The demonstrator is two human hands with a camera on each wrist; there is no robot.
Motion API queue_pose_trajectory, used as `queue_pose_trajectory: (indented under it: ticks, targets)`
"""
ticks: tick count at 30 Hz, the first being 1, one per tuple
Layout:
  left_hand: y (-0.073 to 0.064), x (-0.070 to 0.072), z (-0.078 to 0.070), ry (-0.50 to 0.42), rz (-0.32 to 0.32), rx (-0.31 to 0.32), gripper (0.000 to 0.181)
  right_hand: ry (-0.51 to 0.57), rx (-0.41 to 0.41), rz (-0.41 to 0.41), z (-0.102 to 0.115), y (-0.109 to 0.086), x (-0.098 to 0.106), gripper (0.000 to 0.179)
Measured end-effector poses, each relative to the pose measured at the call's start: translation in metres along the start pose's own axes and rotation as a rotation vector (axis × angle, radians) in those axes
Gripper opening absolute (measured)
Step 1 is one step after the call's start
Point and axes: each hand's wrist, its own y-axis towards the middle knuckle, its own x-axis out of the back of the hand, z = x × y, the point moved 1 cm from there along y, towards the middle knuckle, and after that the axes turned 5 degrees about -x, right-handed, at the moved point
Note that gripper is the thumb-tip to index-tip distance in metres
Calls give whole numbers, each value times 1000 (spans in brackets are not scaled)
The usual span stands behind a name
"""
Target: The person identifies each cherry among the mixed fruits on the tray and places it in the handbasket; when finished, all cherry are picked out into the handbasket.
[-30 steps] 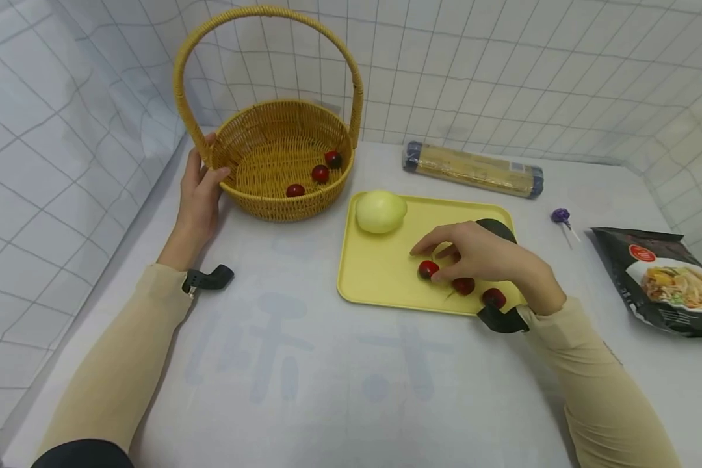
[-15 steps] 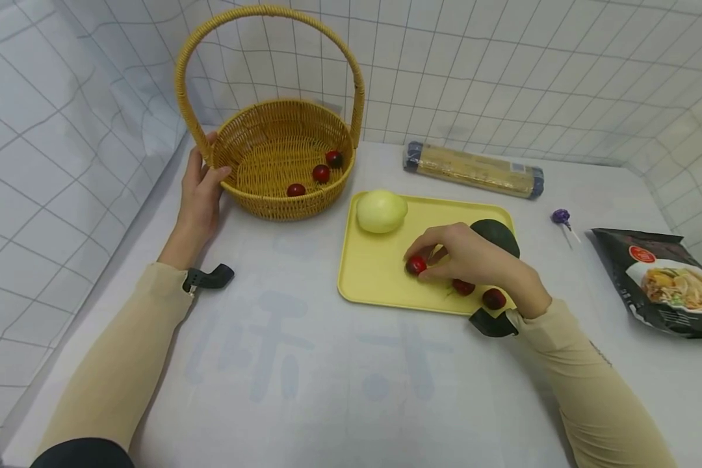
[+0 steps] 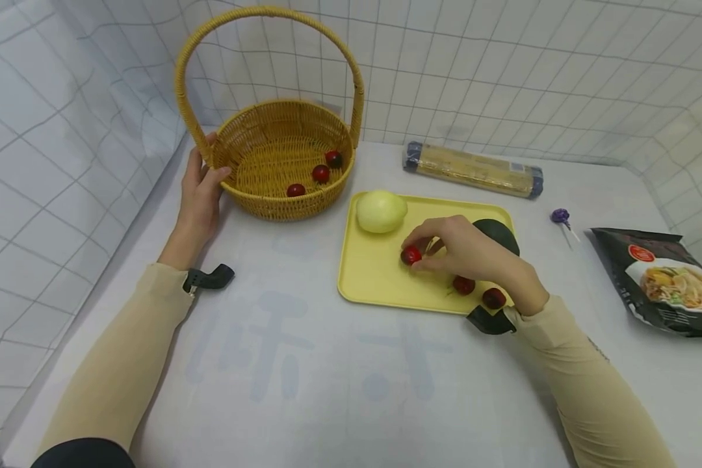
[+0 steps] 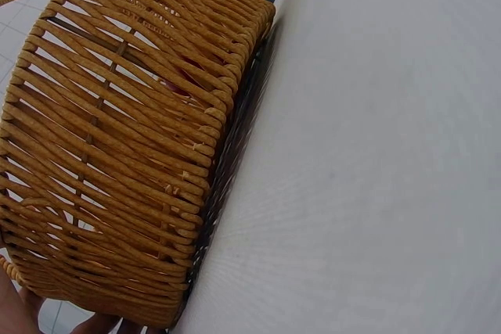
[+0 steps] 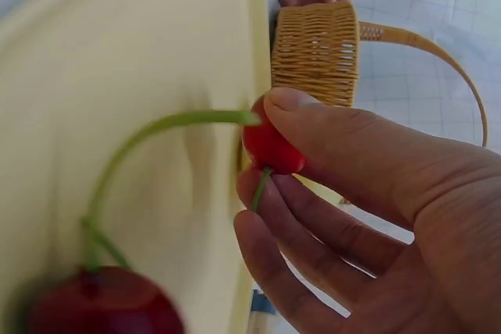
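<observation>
- Landmark: golden-brown woven wicker basket with tall arched handle (image 3: 292, 207), on white worktop (image 3: 327, 390).
- Right hand (image 3: 462, 250): right of the basket, closer to the person, over the yellow rectangular tray (image 3: 374, 292). Thumb and fingers almost together, pinching a shiny round red cherry with green stem (image 3: 411, 255); remaining fingers loosely bent.
- Pinched cherry sits at the fingertips, on the basket side of the hand. From it, basket lies leftward and farther from the person.
- Cherry is round, no real long axis; in the right wrist view its stem points from the fruit toward the lower fingers.
- Left hand (image 3: 199, 195): at the basket's left side, thumb over the rim, gripping it; other fingers partly hidden. Well apart from the pinched cherry; right hand is the near one.
- Pale green rounded vegetable (image 3: 381, 211): right of the basket, roughly on the straight line from pinched cherry to basket.
- Two loose red cherries (image 3: 464, 285): on the tray, farther from the basket than the pinched one.
- Three dark-red cherries (image 3: 320, 173): inside the basket, toward its right and front.
- Can't tell if pinched cherry clears the tray.
</observation>
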Motion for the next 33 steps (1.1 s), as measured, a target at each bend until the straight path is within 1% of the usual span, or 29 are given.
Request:
queue_pose_trajectory:
  ticks: [5,7,11,14,17,19,22,26,28,33]
  targets:
    - [-1,0,-1,5,-1,3,63,-27,40,-57,12,7,15,31]
    - [-1,0,-1,20,0,10,64,-21,58,-76,17,10,20,32]
    - [-1,0,-2,20,3,6,64,9,102,-107,31,19,27,34]
    - [0,-1,-1,16,3,2,63,45,157,-124,42,32,27,33]
    - [-1,-1,-2,21,-1,9,63,70,216,-138,52,51,26,31]
    - [-1,-1,-2,25,1,11,64,76,233,-155,60,64,25,30]
    - [-1,0,-2,21,7,7,64,67,224,-199,69,83,24,30]
    - [-1,1,-1,10,5,0,63,68,169,-252,80,106,17,30]
    - [-1,1,-1,6,8,-2,63,69,141,-264,85,116,12,31]
    - [0,1,0,10,9,-6,63,83,104,-267,91,137,0,31]
